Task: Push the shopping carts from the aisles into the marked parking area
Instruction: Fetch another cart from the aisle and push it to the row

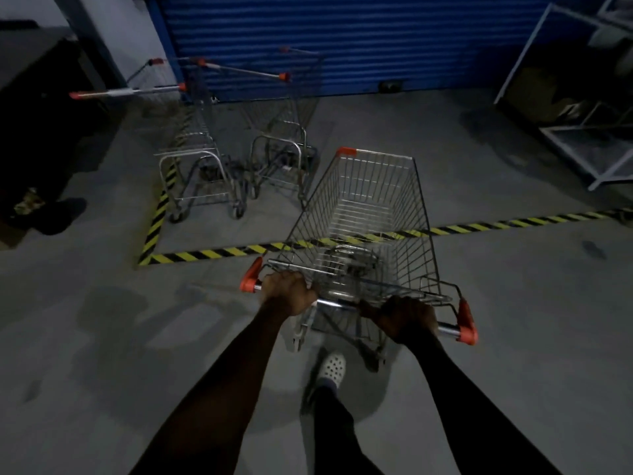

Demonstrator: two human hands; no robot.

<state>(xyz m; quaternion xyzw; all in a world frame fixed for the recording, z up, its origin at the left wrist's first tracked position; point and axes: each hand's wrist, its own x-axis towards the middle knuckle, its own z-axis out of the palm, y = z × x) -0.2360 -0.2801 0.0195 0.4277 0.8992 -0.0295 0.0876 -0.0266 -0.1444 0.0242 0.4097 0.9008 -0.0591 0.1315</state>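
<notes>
Far left, inside the tape [212,253]: two parked carts [239,145]. Centre: cart [370,214], straddling the tape's near line. Left hand [286,293] and right hand [406,318], each clamped on the handle [337,303].

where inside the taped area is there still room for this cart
Bare floor lies right of the two parked carts, between the blue shutter and the striped tape. The left corner is crowded. Both hands, left hand and right hand, grip the cart.

No legible text or labels anywhere.
</notes>
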